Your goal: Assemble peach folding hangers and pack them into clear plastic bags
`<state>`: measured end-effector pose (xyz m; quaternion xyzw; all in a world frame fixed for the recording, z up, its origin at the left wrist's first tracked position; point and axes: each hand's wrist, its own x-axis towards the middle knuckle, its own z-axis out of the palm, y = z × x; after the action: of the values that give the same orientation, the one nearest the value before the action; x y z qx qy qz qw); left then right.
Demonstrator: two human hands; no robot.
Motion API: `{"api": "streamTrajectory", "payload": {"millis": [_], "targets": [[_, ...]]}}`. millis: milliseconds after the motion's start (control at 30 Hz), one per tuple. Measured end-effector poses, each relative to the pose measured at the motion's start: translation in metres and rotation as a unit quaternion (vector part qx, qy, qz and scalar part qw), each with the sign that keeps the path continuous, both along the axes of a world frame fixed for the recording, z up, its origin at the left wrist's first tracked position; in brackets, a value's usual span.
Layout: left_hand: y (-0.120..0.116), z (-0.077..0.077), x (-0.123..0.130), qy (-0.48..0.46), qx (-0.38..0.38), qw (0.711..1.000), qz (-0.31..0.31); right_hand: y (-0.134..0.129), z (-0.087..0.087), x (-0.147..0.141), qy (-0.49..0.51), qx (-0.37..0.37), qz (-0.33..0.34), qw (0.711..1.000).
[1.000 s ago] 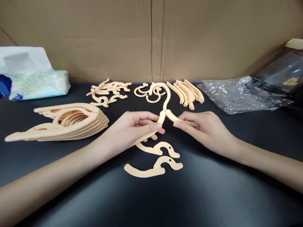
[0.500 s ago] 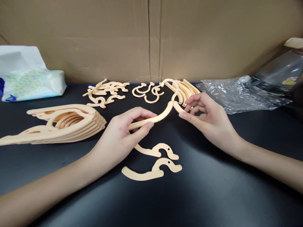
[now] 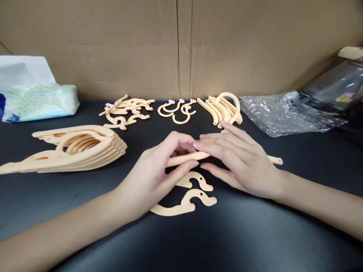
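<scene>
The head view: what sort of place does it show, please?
Probably a makeshift work area: loose hooks grouped on a dark tabletop, a neat stack of like-shaped frames, and a brown, cardboard-like wall behind.

The right hand (image 3: 245, 164) hides much of the hanger (image 3: 187, 158), apparently including the joint below its hook (image 3: 236, 104).

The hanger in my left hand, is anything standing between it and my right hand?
Nothing visible does. The left hand grips the hanger, and the right hand spreads over its middle, hiding whether they touch. The joined curved pieces lie below on the table, not between them.
</scene>
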<state>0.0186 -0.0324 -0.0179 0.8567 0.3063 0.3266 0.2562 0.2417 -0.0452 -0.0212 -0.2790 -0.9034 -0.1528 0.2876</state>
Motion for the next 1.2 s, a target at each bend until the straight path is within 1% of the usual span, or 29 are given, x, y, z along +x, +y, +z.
{"api": "streamTrajectory", "payload": {"millis": [167,233,300,367,467,533,633,700,800,867,900,967,1067,1100,1133,1200], "targets": [[-0.005,-0.002,0.003,0.014,0.026,1.0,-0.007,0.001,-0.002,0.0,0.015,-0.016,0.041,0.999],[-0.005,-0.004,0.003,0.018,0.019,0.999,-0.018,0.0,-0.002,0.0,0.012,-0.028,0.047,0.998],[-0.004,-0.004,0.003,0.015,0.001,1.0,-0.018,0.0,-0.003,0.001,0.023,-0.059,0.044,0.997],[-0.004,-0.004,0.001,0.004,-0.02,1.0,0.001,0.001,-0.004,0.005,0.042,-0.101,0.027,0.994],[-0.007,-0.001,-0.005,-0.002,-0.027,0.998,0.051,0.003,-0.005,0.011,0.06,-0.147,-0.014,0.987],[-0.011,0.001,-0.011,0.015,-0.009,0.997,0.075,0.005,-0.006,0.014,0.064,-0.162,-0.025,0.984],[-0.016,0.004,-0.021,0.031,0.048,0.994,0.091,0.007,-0.006,0.014,0.051,-0.164,-0.016,0.985],[-0.016,0.006,-0.027,0.05,0.06,0.995,0.066,0.008,-0.006,0.013,0.048,-0.166,-0.015,0.985],[-0.01,0.008,-0.032,0.117,0.046,0.992,-0.031,0.008,-0.006,0.012,0.06,-0.177,-0.026,0.982],[-0.007,0.006,-0.034,0.158,0.057,0.983,-0.075,0.007,-0.005,0.012,0.064,-0.184,-0.032,0.98],[-0.005,0.005,-0.035,0.174,0.072,0.979,-0.081,0.007,-0.005,0.012,0.065,-0.187,-0.032,0.98],[-0.004,0.001,-0.037,0.202,0.123,0.969,-0.075,0.007,-0.006,0.012,0.065,-0.19,-0.03,0.979],[-0.004,-0.003,-0.041,0.243,0.217,0.943,-0.069,0.007,-0.007,0.012,0.066,-0.191,-0.033,0.979],[-0.004,-0.003,-0.042,0.252,0.238,0.935,-0.073,0.007,-0.007,0.013,0.065,-0.192,-0.036,0.979],[-0.004,-0.003,-0.044,0.257,0.25,0.931,-0.072,0.007,-0.007,0.013,0.064,-0.192,-0.039,0.978],[-0.004,0.0,-0.045,0.254,0.255,0.932,-0.053,0.007,-0.006,0.013,0.066,-0.19,-0.047,0.978]]}}
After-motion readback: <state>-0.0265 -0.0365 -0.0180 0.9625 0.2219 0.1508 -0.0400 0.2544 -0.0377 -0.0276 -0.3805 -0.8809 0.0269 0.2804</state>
